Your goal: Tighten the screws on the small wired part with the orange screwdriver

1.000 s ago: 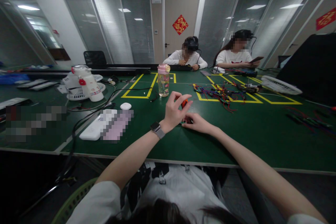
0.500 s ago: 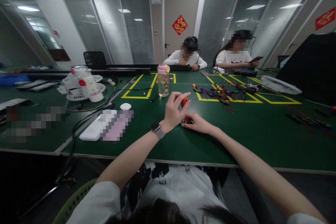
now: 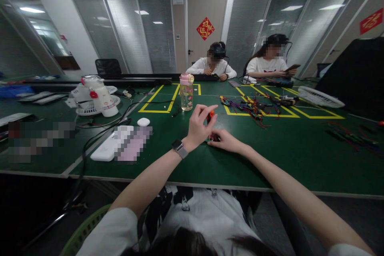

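- Center frame, as I watch from afar, the left hand [image 3: 198,128] has its fingers wrapped around an orange-and-black object [image 3: 212,113].
- I see the object above a small green piece [image 3: 208,140] on the desk [image 3: 192,168]; the fingers hide too much to tell its long axis.
- The right hand [image 3: 227,141], lower in frame, is nearer the green piece, fingers curled beside it; I cannot tell whether they clamp it.

Head cam, fwd + down over tbl [image 3: 288,148]
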Tool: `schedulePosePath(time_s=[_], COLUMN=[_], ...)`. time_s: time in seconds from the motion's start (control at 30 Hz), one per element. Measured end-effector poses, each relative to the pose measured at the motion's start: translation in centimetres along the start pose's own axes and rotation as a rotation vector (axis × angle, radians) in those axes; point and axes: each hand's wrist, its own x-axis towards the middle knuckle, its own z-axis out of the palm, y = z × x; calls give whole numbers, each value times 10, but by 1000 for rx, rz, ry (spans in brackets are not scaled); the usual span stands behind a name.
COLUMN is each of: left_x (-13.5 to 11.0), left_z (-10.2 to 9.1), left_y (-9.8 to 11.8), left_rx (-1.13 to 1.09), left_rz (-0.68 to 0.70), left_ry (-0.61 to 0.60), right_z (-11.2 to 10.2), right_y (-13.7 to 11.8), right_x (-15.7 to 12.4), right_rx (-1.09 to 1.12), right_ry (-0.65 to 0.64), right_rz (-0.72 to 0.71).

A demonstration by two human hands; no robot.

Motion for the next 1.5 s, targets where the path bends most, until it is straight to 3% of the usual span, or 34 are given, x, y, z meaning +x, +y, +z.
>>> schedulePosePath(time_s=[0.33, 0.63, 0.87, 1.03, 1.37, 1.5], left_x=[1, 0, 0, 1, 1, 2], left_z=[-4, -1, -3, 0, -4, -2], left_y=[4, 1, 2, -1, 3, 2], left_rx=[-89, 20, -91, -33, -54, -31], left_rz=[16, 16, -2, -10, -2, 1], left_ry=[-47, 31, -42, 5, -58, -20], right_z=[1, 1, -1, 0, 0, 0], right_y=[2, 4, 1, 2, 3, 3], right_x=[1, -1, -1, -1, -1, -1], right_rx=[15, -6, -8, -7, -2, -1], right_ry=[-15, -21, -27, -16, -17, -15], right_rz=[4, -29, -35, -31, -32, -32])
